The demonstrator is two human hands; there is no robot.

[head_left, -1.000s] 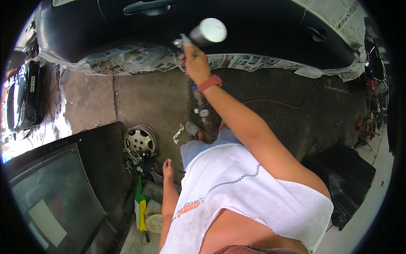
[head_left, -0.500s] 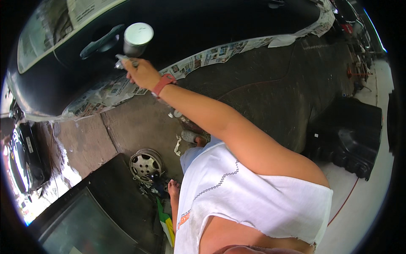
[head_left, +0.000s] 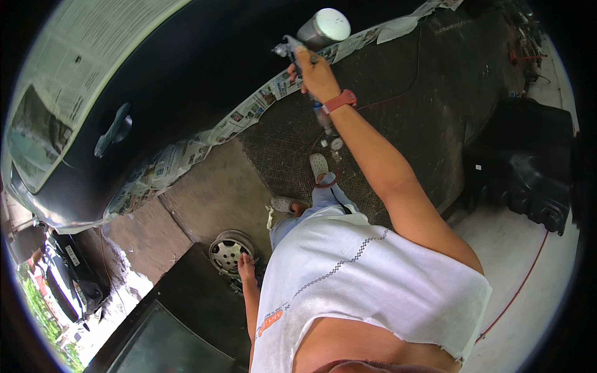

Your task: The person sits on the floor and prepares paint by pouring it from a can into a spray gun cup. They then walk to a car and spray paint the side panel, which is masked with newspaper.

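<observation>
My right hand [head_left: 314, 74] grips a spray gun [head_left: 289, 51] with a silver paint cup [head_left: 323, 28]; a pressure gauge [head_left: 336, 143] hangs below the grip. The gun is held over the lower side of a dark car body [head_left: 186, 74], whose edge is masked with newspaper [head_left: 249, 99]. A door handle [head_left: 114, 130] sits left of the gun, beside a paper-covered window [head_left: 56, 74]. My left hand [head_left: 246, 266] hangs low in front of a silver wheel rim [head_left: 229, 248], fingers loosely bent and holding nothing visible.
A dark glazed panel [head_left: 161, 336] lies lower left, beside a detached black bumper [head_left: 74, 273]. A large black plastic part [head_left: 516, 161] is at right, with a red hose [head_left: 510, 292] below it. My clog-shod feet [head_left: 318, 165] stand on dark matting [head_left: 280, 155].
Since half a second ago the spray gun has moved right and up in the view, away from the door handle. The view has turned, shifting the car and floor.
</observation>
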